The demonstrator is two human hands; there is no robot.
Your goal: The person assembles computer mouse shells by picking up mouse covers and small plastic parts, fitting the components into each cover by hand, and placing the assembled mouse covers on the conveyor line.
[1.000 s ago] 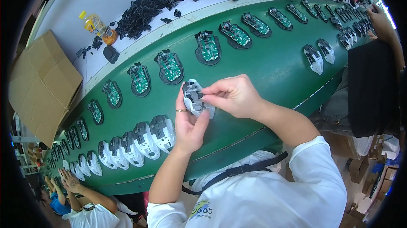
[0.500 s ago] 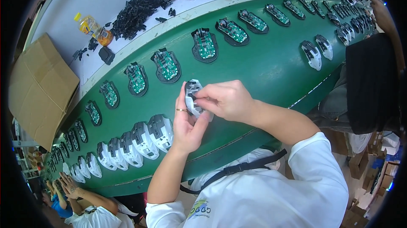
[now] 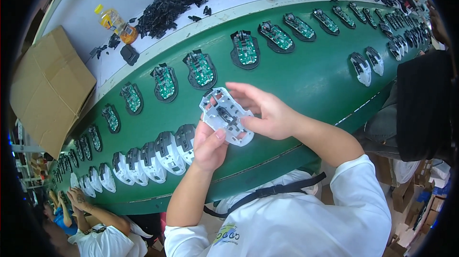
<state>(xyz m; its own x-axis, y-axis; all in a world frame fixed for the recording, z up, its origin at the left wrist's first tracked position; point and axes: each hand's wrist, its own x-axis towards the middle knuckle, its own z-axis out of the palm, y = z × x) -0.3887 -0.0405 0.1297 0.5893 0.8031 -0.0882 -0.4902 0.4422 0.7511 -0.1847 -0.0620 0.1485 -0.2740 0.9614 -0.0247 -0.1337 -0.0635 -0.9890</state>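
Note:
A white computer mouse top shell [image 3: 234, 135] is held above the green belt, its ribbed inner side facing up. A small black part [image 3: 224, 113] sits inside it. My left hand [image 3: 208, 148] grips the shell from the left, with the thumb on its lower edge and fingers beneath. On the other side my right hand [image 3: 273, 116] is closed on the shell's right edge, thumb on top; some of its fingers are hidden behind. To the lower left, a row of white and black mouse shells [image 3: 167, 154] stands close to my left wrist.
Black mouse bases with green circuit boards [image 3: 246, 50] line the belt's far side. Beyond lie a heap of small black parts [image 3: 191, 6], a yellow-capped bottle [image 3: 116, 25] and a cardboard sheet [image 3: 52, 85]. Two shells [image 3: 361, 68] lie to the right. A co-worker's hand [image 3: 79, 199] is at the lower left.
The shell has turned from tilted on edge to inner side up. My right hand has moved from pinching inside it to its right edge. The whole view has shifted slightly.

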